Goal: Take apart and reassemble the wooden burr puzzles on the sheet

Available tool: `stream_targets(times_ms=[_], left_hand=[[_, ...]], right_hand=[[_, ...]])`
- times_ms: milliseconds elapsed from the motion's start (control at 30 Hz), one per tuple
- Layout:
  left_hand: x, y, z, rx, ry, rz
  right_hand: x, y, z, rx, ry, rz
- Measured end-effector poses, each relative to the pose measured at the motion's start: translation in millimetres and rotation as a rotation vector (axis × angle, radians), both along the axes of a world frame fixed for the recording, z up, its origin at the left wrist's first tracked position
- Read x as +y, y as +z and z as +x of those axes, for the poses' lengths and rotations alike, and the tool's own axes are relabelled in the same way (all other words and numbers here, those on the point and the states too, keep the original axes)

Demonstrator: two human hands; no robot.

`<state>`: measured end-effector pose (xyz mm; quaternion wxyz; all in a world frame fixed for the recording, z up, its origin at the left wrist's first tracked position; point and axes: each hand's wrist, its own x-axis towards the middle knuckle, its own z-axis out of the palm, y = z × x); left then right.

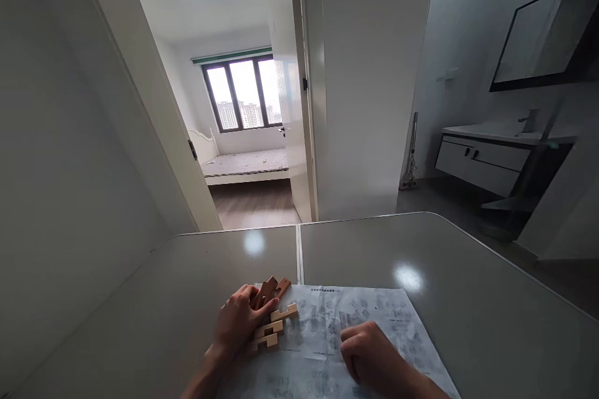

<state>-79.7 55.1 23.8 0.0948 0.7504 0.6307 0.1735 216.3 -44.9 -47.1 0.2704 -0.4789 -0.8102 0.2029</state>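
Note:
My left hand (pixel 238 319) rests over a small group of notched wooden puzzle pieces at the sheet's left edge. Between its thumb and fingers are reddish-brown pieces (pixel 266 293), partly covered by the hand. Just right of the thumb lies a pale notched piece (pixel 285 312). Below it, two more pale pieces, one upper (pixel 270 328) and one lower (pixel 266 341), lie close to the hand. My right hand (pixel 369 349) is curled into a loose fist on the printed paper sheet (pixel 322 340), apart from the wood. Nothing shows in it, though its palm side is hidden.
The sheet lies on a glossy grey table (pixel 355 249) with a seam (pixel 300 255) down the middle. Beyond the table, an open door (pixel 292 106) shows a room with a bed (pixel 248 162) and a window. A washbasin cabinet (pixel 484 159) stands at the right.

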Motion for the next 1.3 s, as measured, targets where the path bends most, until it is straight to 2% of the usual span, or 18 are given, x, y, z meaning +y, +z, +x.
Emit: stream_targets(times_ms=[267,600,1000,1300], left_hand=[[1,-5.4,-2,-0.025,-0.030,-0.001],[-3,3.2,2,-0.059,-0.042,-0.014],[-5,3.9,4,-0.030,-0.037,0.009],[-6,2.4,5,0.006,0.012,0.036]], right_hand=[[0,7.0,0,-0.012,0.005,-0.036],[-3,13.2,0,-0.028,-0.001,-0.039],[-2,7.0,2,-0.015,0.002,-0.017],[-3,8.8,2,-0.028,0.008,-0.028]])
